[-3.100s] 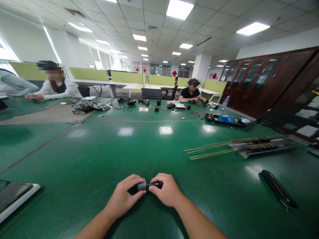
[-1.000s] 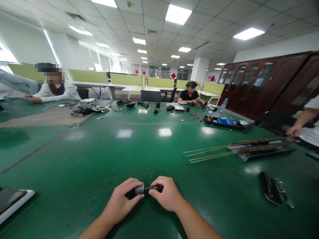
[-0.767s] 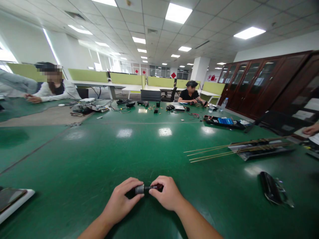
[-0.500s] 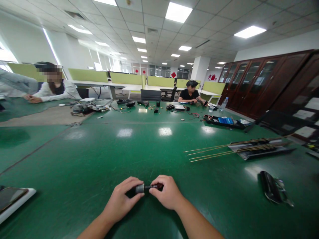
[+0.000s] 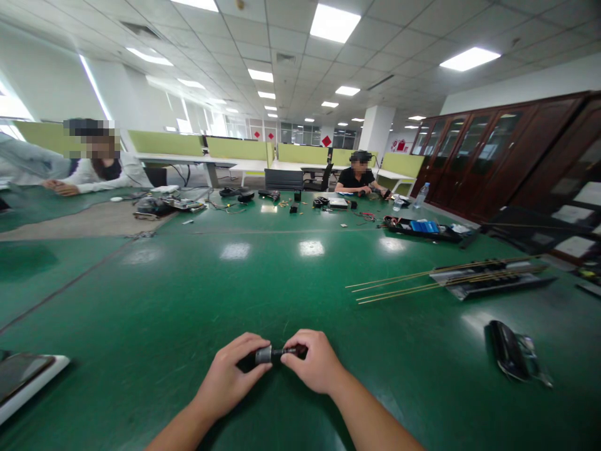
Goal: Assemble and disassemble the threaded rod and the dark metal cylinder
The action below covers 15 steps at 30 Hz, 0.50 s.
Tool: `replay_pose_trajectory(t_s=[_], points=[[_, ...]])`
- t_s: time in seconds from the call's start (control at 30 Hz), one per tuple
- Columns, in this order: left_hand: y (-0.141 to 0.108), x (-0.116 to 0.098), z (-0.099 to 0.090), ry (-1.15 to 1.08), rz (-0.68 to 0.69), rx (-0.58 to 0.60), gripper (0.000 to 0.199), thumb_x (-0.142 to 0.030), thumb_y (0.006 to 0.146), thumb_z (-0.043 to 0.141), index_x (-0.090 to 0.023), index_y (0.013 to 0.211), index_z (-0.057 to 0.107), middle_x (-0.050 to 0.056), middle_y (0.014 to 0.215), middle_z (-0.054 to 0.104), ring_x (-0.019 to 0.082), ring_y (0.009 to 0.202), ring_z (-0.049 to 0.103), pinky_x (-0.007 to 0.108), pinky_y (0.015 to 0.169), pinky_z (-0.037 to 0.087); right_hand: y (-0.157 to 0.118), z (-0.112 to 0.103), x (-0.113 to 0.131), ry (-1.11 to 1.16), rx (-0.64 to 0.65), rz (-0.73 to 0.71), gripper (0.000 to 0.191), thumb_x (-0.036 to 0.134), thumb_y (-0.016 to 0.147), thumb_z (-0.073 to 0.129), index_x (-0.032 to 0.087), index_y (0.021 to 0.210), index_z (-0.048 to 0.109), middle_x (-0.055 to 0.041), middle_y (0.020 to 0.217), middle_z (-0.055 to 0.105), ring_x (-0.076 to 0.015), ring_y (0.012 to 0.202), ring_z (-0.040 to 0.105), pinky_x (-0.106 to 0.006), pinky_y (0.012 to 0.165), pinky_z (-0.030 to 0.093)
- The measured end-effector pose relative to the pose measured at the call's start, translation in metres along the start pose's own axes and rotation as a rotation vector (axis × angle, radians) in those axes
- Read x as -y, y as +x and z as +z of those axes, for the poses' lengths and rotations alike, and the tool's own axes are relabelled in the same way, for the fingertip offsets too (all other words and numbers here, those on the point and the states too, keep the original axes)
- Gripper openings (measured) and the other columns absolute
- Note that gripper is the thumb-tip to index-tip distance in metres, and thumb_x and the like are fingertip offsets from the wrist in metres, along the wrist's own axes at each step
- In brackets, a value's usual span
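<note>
Low in the middle of the head view, my left hand is closed round a dark cylinder with a silver-grey band, thumb below and fingers above. My right hand pinches a slim dark rod with a reddish-brown end between thumb and fingers. The rod's thin black tip points left and meets the banded end of the cylinder. Whether the two are joined or only touching, I cannot tell. Both pieces lie roughly level, just at or above the green table. My palms hide part of each.
Thin brass-coloured rods lie across a grey metal channel on the right. Nearer sit a black case and glasses. A phone rests on a white block at left. Two people sit across the table, near a tool tray.
My hands and the two pieces keep almost the same pose. The whole view has shifted very slightly.
</note>
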<state>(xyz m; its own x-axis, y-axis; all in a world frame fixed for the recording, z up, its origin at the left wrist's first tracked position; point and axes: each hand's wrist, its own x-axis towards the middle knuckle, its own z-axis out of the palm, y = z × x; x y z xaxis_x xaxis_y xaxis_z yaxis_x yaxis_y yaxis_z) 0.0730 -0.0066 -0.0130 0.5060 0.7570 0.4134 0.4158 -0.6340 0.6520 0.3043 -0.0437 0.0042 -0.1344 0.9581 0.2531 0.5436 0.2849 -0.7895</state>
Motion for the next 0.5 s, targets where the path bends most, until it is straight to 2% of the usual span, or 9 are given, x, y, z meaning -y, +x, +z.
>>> replay_pose_trajectory(t_s=[0.5], points=[[0.0014, -0.0011, -0.0007, 0.002, 0.012, -0.015, 0.027, -0.029, 0.086, 0.068, -0.024, 0.112, 0.065, 0.008, 0.107, 0.065, 0.022, 0.100, 0.063, 0.034, 0.088, 0.053, -0.0006, -0.0026, 0.0049, -0.010, -0.003, 0.006, 0.009, 0.027, 0.078, 0.072, 0.021, 0.084, 0.074, -0.0012, 0.078, 0.067, -0.0145, 0.069, 0.059, -0.025, 0.068, 0.045]])
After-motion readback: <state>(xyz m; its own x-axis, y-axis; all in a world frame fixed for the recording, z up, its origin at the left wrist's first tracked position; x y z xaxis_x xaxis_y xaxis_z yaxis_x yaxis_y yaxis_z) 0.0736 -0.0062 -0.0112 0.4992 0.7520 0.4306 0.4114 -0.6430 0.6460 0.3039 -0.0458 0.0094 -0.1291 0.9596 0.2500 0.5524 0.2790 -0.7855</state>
